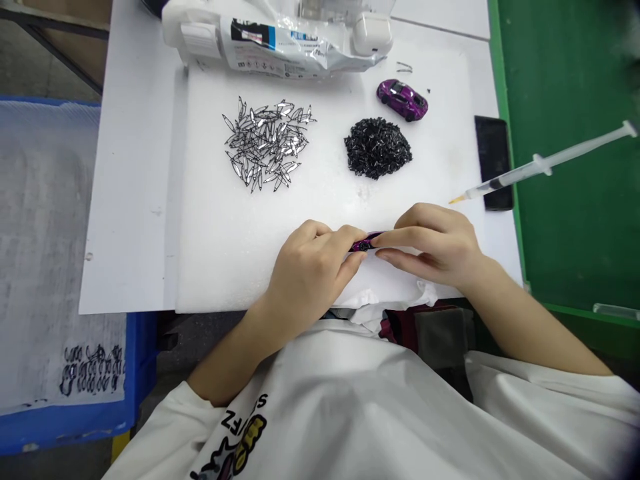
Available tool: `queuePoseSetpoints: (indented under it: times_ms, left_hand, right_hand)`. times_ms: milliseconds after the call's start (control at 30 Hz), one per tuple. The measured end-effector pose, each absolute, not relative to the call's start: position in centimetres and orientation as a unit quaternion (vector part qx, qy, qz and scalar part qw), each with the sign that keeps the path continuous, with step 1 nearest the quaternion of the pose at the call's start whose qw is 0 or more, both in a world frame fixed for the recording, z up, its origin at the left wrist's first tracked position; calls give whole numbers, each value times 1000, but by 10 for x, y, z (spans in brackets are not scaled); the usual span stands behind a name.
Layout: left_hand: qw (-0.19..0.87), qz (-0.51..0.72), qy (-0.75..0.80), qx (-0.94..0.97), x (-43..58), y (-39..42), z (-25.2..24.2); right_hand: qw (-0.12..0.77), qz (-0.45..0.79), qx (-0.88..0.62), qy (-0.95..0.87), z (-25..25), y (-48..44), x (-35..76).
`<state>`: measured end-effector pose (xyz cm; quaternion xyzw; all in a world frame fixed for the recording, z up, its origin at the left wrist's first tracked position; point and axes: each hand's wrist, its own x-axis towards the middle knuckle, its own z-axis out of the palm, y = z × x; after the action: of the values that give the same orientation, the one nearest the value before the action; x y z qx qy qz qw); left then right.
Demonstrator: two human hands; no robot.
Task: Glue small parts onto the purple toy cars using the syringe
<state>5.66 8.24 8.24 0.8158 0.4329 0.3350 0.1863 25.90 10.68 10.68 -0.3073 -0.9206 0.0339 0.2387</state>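
Observation:
Near the front edge of the white foam board (225,247), a small purple toy car (363,245) is held between both hands, a black wheel showing. My left hand (313,267) pinches its left end between thumb and fingers. At its right end are the fingertips of my right hand (435,243), thumb and fingers closed in on the car. Much of the car is hidden by the fingers. Beyond the hands lie a pile of small black parts (378,148) and a second purple toy car (403,100). A pile of clear, black-edged pointed pieces (267,143) lies farther left.
A syringe (525,172) with an orange tip lies at the right, across a black phone (494,160). Along the back lie a silvery-white pouch (290,50) and a white earbud case (373,35). A blue crate (143,373) stands left of the table.

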Motion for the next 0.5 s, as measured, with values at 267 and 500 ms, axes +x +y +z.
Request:
queuePoseSetpoints:
  times_ms: [267,500]
  left_hand:
    - [175,336,437,816,57,82,81]
    - [179,337,434,816,57,82,81]
  right_hand:
    - [273,2,-347,-897,103,96,251]
    - [253,-29,-332,-908,105,98,251]
